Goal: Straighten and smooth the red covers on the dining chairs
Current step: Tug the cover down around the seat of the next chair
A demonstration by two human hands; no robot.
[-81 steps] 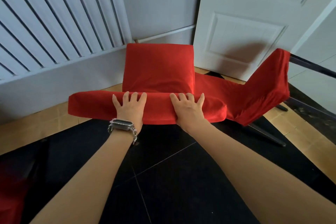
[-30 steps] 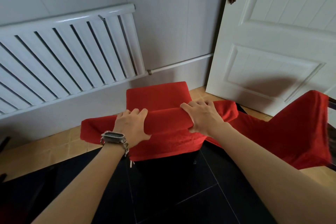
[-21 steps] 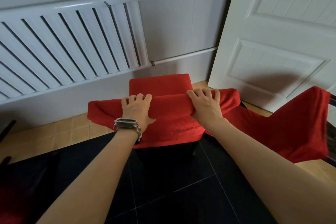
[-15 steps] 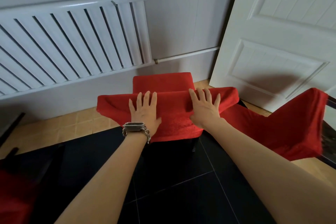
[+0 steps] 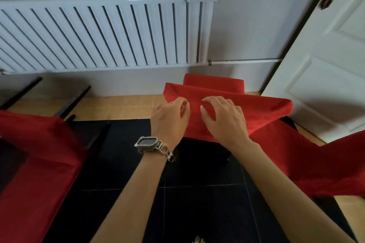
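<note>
The left hand [image 5: 169, 118] and right hand [image 5: 225, 120] sit close together, fingers bent on the middle red cover [image 5: 262, 112], grip unclear; it looks half tidy, and the side covers [image 5: 39, 163] look untouched.

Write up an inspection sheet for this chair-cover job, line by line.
Surface: black floor tiles, tan tiles along the wall.
Job's things: red cover on the middle chair back; left chair and right chair also covered red.
Clutter: small pale thing at the bottom edge, cut off.
Hands: left hand and right hand both grip the red cover's top edge; watch on left wrist.
Cables: nothing seen.
Surroundings: radiator, pipe, white door.
</note>
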